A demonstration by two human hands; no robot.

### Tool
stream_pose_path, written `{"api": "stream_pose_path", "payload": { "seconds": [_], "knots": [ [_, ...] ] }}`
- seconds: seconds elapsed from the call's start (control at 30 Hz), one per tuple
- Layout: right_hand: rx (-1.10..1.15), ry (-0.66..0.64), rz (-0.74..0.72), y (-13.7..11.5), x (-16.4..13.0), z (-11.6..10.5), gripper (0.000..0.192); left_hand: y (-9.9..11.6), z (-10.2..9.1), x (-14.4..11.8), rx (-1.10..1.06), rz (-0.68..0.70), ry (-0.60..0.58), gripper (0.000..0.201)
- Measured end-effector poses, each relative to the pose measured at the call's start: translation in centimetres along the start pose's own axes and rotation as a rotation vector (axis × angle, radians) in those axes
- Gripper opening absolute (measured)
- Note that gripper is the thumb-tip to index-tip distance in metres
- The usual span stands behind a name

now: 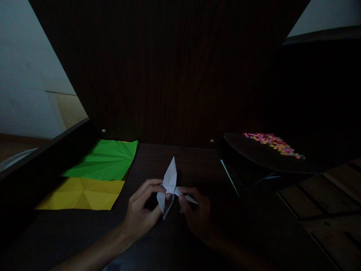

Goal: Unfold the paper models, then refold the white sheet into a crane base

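Note:
A white folded-paper figure (170,177) with several pointed flaps is held between my two hands, low over the dark table. My left hand (142,207) grips its left side, fingers on the flap and the thumb lower down. On the other side, my right hand (197,210) pinches a narrow flap that sticks out to the right, with thumb and fingers closed on it. One long point of the paper rises away from me, and shorter points hang toward me. My fingertips hide part of the middle folds.
Creased green paper (113,160) overlaps creased yellow paper (84,194) on the left, beside a raised dark edge (56,146). A thin pale strip (229,178) lies to the right. Beyond it, a dark curved surface (254,152) bears many small colourful pieces (275,143). A dark wooden panel (180,75) stands behind.

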State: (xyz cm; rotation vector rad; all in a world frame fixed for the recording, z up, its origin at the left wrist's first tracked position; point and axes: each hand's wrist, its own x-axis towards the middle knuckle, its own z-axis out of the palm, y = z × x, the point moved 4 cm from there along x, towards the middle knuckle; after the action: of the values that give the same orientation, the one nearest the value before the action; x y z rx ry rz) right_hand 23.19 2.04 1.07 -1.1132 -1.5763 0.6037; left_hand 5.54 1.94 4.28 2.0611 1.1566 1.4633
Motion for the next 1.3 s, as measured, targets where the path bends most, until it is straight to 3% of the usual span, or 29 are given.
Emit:
{"api": "stream_pose_path", "payload": {
  "seconds": [0.37, 0.83, 1.1, 1.2, 1.3],
  "knots": [
    [0.286, -0.004, 0.254, 1.1, 0.8, 0.5, 0.031, -0.9, -0.1, 0.7, -0.178, -0.277, 0.026, 0.006],
    [0.566, -0.032, 0.473, 2.4, 1.5, 1.5, 0.042, -3.2, 0.3, 0.2, -0.687, -0.679, 0.104, 0.020],
    [0.802, -0.099, 0.609, 2.9, 1.5, 2.3, 0.038, -3.3, 0.9, 0.2, -1.003, -0.918, 0.216, 0.047],
    [0.817, -0.107, 0.614, 2.9, 1.6, 2.2, 0.038, -3.5, 1.0, 0.2, -1.034, -0.979, 0.253, 0.054],
    [0.777, -0.075, 0.604, 3.0, 1.9, 1.7, 0.036, -4.2, 0.8, 0.1, -0.929, -0.978, 0.301, 0.058]
  ]
}}
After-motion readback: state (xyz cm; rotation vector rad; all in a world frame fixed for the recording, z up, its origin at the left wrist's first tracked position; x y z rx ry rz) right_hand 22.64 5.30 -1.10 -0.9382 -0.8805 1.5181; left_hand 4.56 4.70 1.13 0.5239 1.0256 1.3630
